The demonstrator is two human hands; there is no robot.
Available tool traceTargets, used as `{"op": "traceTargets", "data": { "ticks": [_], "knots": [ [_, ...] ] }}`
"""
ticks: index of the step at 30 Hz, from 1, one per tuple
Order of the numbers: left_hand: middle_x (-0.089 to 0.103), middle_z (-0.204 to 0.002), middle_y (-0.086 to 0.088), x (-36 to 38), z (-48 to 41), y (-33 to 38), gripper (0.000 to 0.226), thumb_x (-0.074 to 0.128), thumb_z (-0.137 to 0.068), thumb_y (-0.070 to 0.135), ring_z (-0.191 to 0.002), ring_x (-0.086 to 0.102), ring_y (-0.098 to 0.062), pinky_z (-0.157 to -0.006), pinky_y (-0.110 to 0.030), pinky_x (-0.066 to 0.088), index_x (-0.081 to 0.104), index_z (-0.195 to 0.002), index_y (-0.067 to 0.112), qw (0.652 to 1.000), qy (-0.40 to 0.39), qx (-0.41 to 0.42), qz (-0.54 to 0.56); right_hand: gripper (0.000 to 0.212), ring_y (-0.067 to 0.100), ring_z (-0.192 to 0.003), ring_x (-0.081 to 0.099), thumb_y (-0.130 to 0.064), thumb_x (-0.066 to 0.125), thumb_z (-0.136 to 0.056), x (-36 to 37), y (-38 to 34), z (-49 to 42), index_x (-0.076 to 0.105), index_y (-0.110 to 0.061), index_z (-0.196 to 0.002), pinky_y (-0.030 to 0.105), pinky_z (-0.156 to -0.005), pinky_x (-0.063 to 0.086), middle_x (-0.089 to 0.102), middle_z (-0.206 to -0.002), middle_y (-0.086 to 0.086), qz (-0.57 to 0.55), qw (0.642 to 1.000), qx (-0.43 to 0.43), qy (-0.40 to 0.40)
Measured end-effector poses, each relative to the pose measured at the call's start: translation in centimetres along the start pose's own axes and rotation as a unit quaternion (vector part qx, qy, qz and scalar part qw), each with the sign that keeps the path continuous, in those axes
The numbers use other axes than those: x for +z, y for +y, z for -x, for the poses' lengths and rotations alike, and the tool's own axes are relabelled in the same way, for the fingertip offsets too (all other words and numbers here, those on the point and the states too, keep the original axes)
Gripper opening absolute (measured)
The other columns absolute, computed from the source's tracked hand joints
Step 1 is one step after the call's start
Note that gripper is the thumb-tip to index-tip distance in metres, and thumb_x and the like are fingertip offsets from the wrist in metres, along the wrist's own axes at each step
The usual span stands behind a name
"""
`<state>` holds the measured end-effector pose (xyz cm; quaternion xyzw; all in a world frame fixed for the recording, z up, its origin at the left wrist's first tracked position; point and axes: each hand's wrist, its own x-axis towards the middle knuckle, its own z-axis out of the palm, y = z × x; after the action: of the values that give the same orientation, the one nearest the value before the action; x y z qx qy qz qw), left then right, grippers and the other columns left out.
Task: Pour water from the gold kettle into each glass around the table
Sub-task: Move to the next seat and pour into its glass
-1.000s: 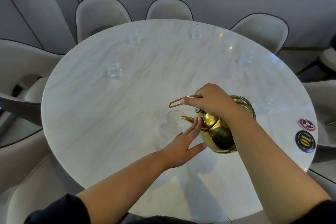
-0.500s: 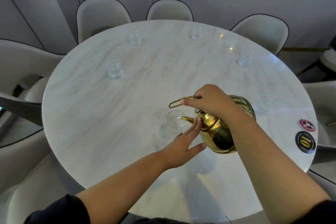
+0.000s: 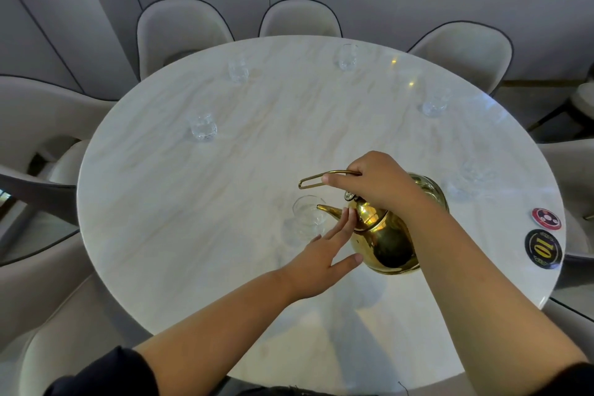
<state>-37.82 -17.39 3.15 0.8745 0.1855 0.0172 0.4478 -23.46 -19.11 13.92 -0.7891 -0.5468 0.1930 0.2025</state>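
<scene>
A round white marble table fills the view, ringed by pale upholstered chairs against a grey wall. Set against the frames half a second and a second ago, almost nothing differs: both hands and the kettle keep the same pose, and only the view has shifted a touch. The shiny gold metal kettle hangs above the tabletop just toward 4 o'clock from the table's centre. The right hand curls round its thin gold loop handle from above. The left hand is spread wide with straight fingers, its fingertips touching the kettle's neck by the root of the spout and its thumb beside the belly. The kettle is tipped: its long axis runs from the base at 5 o'clock to the lid at 11 o'clock. The spout points to 9 o'clock, its tip over the mouth of the nearest clear glass, which stands upright near the table's centre. Whether water runs I cannot tell. Further clear glasses stand at 10 o'clock, 11 o'clock, 12 o'clock, 2 o'clock and, faintly, 3 o'clock. At the 4 o'clock rim lie a round red sticker and a round black sticker marked 10.
</scene>
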Motion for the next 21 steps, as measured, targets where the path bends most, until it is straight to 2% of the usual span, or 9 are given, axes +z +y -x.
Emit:
{"op": "traceTargets", "data": {
  "ticks": [6,11,13,15,21],
  "knots": [
    [-0.017,-0.151,0.02,0.8,-0.4,-0.7,0.067,0.034,-0.098,0.048,-0.145,0.013,-0.009,-0.118,-0.047,0.013,-0.021,-0.136,0.045,0.998,-0.002,-0.003,-0.066,0.055,0.005,-0.036,0.044,-0.049,0.059,-0.087,0.2,1.5,1.2,0.043,-0.01,-0.053,0.021,-0.051,0.031,0.039,-0.043,-0.007,-0.052,0.998,0.019,0.025],
    [-0.017,-0.153,0.018,1.5,-0.7,-0.5,0.07,0.036,-0.096,0.05,-0.143,0.02,-0.011,-0.118,-0.047,0.013,-0.022,-0.136,0.046,0.995,0.003,0.002,-0.097,0.054,0.01,-0.046,0.037,-0.05,0.062,-0.085,0.7,3.6,2.5,0.043,-0.014,-0.049,0.023,-0.053,0.032,0.037,-0.043,-0.006,-0.136,0.987,0.036,0.075],
    [-0.018,-0.152,0.019,1.7,-0.7,-0.2,0.07,0.037,-0.096,0.049,-0.143,0.02,-0.011,-0.118,-0.047,0.011,-0.02,-0.136,0.045,0.995,0.004,0.008,-0.1,0.055,0.01,-0.045,0.034,-0.048,0.064,-0.085,0.7,4.3,3.1,0.039,-0.017,-0.046,0.023,-0.052,0.031,0.035,-0.037,-0.008,-0.164,0.981,0.036,0.095],
    [-0.019,-0.15,0.02,2.0,-0.8,0.0,0.07,0.037,-0.096,0.049,-0.144,0.019,-0.011,-0.119,-0.046,0.008,-0.018,-0.139,0.044,0.994,0.004,0.009,-0.105,0.057,0.007,-0.04,0.031,-0.045,0.066,-0.084,0.7,5.0,3.7,0.036,-0.023,-0.041,0.022,-0.051,0.03,0.032,-0.033,-0.008,-0.204,0.971,0.043,0.116],
    [-0.016,-0.153,0.02,2.6,-1.4,0.4,0.07,0.039,-0.097,0.047,-0.145,0.013,-0.01,-0.117,-0.048,0.007,-0.01,-0.146,0.04,0.993,0.001,0.012,-0.115,0.06,0.007,-0.037,0.025,-0.034,0.071,-0.083,1.5,7.5,5.5,0.036,-0.021,-0.036,0.027,-0.052,0.027,0.026,-0.037,-0.011,-0.358,0.915,0.059,0.176]
  ]
}}
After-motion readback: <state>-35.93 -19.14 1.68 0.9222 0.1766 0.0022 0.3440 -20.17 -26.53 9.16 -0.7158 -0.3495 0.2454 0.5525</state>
